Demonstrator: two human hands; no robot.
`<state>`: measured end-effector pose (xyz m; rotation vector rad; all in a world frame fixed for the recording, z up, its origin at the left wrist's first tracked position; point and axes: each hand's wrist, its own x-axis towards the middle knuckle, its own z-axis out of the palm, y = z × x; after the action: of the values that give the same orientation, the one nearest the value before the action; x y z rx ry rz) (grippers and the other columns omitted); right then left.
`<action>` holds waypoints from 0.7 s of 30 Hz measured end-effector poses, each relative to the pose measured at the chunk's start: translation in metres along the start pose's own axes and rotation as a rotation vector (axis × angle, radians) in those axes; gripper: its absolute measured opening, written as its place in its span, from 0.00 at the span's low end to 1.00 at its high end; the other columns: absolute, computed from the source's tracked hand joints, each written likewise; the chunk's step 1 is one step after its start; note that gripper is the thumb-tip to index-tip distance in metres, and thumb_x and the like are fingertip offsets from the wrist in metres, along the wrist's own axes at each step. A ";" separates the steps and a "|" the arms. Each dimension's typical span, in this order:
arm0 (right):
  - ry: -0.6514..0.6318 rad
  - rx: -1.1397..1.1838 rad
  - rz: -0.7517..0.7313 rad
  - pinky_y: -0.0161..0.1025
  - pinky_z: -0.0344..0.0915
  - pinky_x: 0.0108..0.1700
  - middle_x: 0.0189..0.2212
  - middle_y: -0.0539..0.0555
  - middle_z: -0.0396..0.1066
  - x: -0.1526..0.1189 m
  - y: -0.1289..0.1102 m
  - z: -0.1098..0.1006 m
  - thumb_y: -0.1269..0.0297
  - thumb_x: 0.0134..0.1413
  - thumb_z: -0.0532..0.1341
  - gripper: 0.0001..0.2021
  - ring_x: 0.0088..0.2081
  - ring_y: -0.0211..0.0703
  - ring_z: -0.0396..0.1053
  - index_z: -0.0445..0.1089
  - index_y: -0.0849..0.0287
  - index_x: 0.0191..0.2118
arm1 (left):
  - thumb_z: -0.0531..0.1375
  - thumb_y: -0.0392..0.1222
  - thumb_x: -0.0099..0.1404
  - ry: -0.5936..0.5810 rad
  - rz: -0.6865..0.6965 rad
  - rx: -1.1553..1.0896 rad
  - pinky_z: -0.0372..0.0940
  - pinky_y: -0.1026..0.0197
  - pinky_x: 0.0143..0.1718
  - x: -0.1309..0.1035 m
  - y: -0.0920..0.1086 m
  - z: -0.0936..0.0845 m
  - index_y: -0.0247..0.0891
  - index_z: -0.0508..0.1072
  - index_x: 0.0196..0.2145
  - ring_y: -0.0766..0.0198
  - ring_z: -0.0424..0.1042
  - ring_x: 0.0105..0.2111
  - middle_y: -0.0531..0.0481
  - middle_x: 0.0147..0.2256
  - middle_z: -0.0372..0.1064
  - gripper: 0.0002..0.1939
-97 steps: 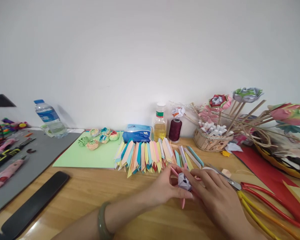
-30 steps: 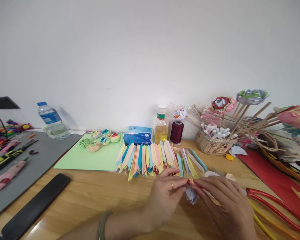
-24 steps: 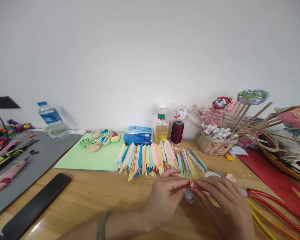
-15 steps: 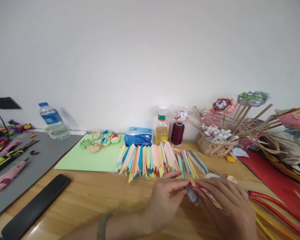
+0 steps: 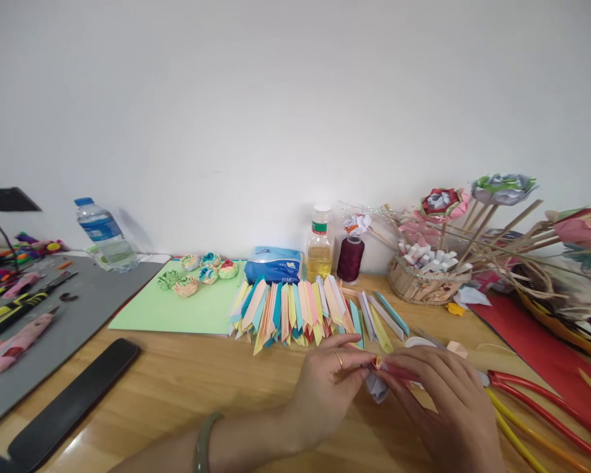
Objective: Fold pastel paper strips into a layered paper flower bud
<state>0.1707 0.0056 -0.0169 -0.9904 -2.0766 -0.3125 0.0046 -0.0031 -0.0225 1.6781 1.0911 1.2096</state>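
Pinching a small folded paper piece (image 5: 377, 386), pale lilac with pink and yellow at the top, between the fingertips of the left hand (image 5: 328, 394) and right hand (image 5: 446, 397). Closed to a fine pinch in each grip. Held low over the tabletop (image 5: 201, 387); cannot tell whether touching it. Placed nearer than a row of folded paper strips (image 5: 288, 309) and left of red-and-yellow-handled scissors (image 5: 495, 378). Well apart from small paper flowers (image 5: 227, 269) on a green sheet (image 5: 177, 315), farther left. Farther back, set near a dark red thread spool (image 5: 350, 259): a basket (image 5: 426, 286).
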 end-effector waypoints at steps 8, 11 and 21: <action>-0.005 0.012 -0.035 0.40 0.58 0.35 0.25 0.51 0.72 0.000 0.001 0.000 0.67 0.48 0.61 0.03 0.30 0.43 0.68 0.66 0.56 0.32 | 0.55 0.33 0.58 -0.005 0.005 0.004 0.59 0.56 0.50 0.000 0.002 0.000 0.42 0.75 0.36 0.63 0.66 0.45 0.50 0.33 0.73 0.11; 0.032 0.014 -0.042 0.40 0.57 0.35 0.25 0.51 0.72 0.001 -0.001 0.001 0.67 0.50 0.59 0.01 0.30 0.43 0.67 0.66 0.56 0.31 | 0.55 0.33 0.58 -0.001 0.004 0.004 0.59 0.57 0.50 0.000 0.002 0.001 0.42 0.75 0.36 0.63 0.65 0.45 0.51 0.34 0.74 0.11; -0.028 0.035 -0.053 0.41 0.57 0.35 0.28 0.53 0.70 -0.001 0.000 0.002 0.68 0.52 0.58 0.03 0.32 0.43 0.64 0.66 0.57 0.34 | 0.54 0.32 0.59 -0.020 0.059 0.022 0.58 0.58 0.52 0.001 0.002 0.000 0.40 0.75 0.35 0.65 0.66 0.43 0.51 0.32 0.74 0.11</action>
<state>0.1698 0.0059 -0.0187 -0.9250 -2.1296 -0.2902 0.0051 -0.0025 -0.0204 1.7463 1.0528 1.2188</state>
